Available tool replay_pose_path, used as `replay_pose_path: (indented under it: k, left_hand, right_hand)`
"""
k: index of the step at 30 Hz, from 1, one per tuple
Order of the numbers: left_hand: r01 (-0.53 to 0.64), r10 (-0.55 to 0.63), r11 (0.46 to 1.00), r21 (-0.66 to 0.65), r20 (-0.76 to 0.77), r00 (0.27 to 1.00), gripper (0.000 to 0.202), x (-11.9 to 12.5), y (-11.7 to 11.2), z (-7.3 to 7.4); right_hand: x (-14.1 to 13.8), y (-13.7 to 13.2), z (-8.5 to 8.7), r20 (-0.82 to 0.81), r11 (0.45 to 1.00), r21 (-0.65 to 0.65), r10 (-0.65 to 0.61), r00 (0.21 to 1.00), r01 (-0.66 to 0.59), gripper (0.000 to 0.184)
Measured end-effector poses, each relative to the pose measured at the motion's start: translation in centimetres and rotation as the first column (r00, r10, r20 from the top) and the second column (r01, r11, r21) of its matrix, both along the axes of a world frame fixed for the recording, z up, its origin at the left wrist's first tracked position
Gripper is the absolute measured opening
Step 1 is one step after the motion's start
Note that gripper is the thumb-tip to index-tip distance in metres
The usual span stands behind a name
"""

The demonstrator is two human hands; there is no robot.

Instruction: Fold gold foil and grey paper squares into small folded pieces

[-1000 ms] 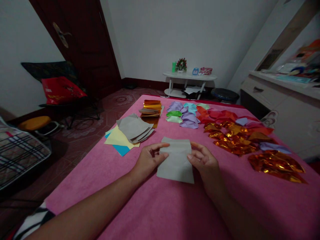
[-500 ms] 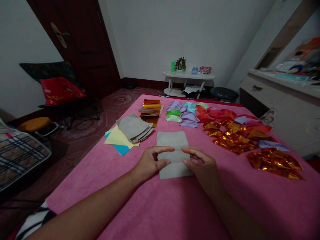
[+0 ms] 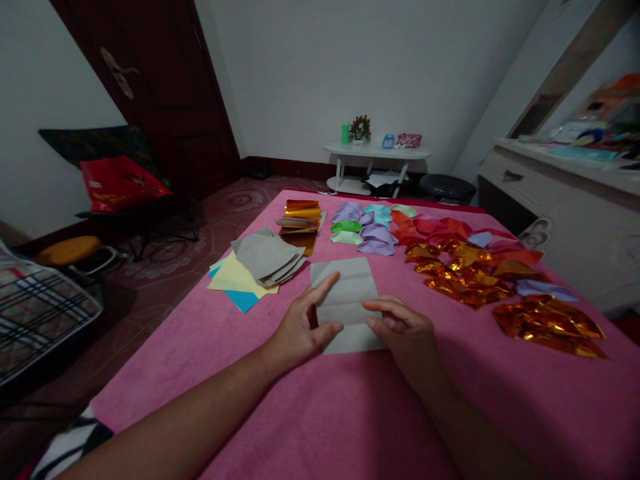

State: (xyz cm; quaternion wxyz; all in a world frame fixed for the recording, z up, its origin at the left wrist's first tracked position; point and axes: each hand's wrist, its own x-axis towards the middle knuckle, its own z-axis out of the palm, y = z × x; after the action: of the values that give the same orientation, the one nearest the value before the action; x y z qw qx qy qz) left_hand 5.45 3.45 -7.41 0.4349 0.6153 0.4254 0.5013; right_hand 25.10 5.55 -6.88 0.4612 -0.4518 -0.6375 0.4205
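Observation:
A creased grey sheet of paper (image 3: 350, 287) lies on the pink cloth before me, with several fold lines running across it. My left hand (image 3: 307, 320) is at its left edge, open, index finger stretched up along the paper and thumb apart lower down on it. At the right edge, my right hand (image 3: 403, 323) has thumb and index finger on the sheet, its other fingers curled and partly hidden. Left of the sheet lies a fanned stack of grey paper (image 3: 267, 253), over yellow paper (image 3: 235, 275) and blue paper (image 3: 244, 300).
Gold foil sheets (image 3: 303, 213) are stacked further back. Folded purple paper pieces (image 3: 376, 239), green pieces (image 3: 346, 227), red pieces (image 3: 435, 228) and crinkled gold foil pieces (image 3: 547, 323) cover the right side of the pink cloth (image 3: 280, 427). A white side table (image 3: 377, 151) stands by the wall.
My left index finger has lifted and stretched away from the thumb, up the sheet. The paper's top has shifted slightly left, while my right hand stays nearly in place.

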Motion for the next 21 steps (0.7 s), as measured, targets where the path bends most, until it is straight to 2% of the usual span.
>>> replay_pose_path:
  k: [4, 10, 12, 17, 21]
  left_hand:
    - [-0.006, 0.006, 1.000, -0.006, 0.070, 0.998, 0.087, 0.14, 0.07, 0.05]
    - [-0.128, 0.126, 0.991, 0.026, 0.081, 0.989, 0.097, -0.10, 0.32, -0.04]
    - [-0.134, 0.131, 0.991, 0.022, 0.092, 0.987, 0.098, -0.23, 0.41, 0.00]
    - [-0.090, 0.094, 0.992, -0.082, 0.045, 0.995, 0.074, -0.39, 0.50, 0.30]
    - [-0.077, 0.076, 0.990, -0.120, -0.018, 0.997, 0.052, -0.24, 0.39, 0.51]
  right_hand:
    - [0.10, 0.05, -0.12, 0.004, 1.000, -0.015, 0.013, 1.000, -0.013, 0.019]
    - [-0.02, -0.01, -0.27, -0.040, 0.992, -0.106, 0.058, 0.998, -0.062, 0.027]
    - [-0.11, -0.01, -0.05, -0.048, 0.990, -0.123, 0.058, 0.997, -0.064, 0.027]
    - [-0.29, 0.26, 0.64, -0.116, 0.998, -0.058, 0.003, 0.993, -0.010, 0.018]
    - [-0.30, 0.34, 0.56, -0.135, 0.990, -0.136, -0.050, 0.990, 0.032, 0.021]
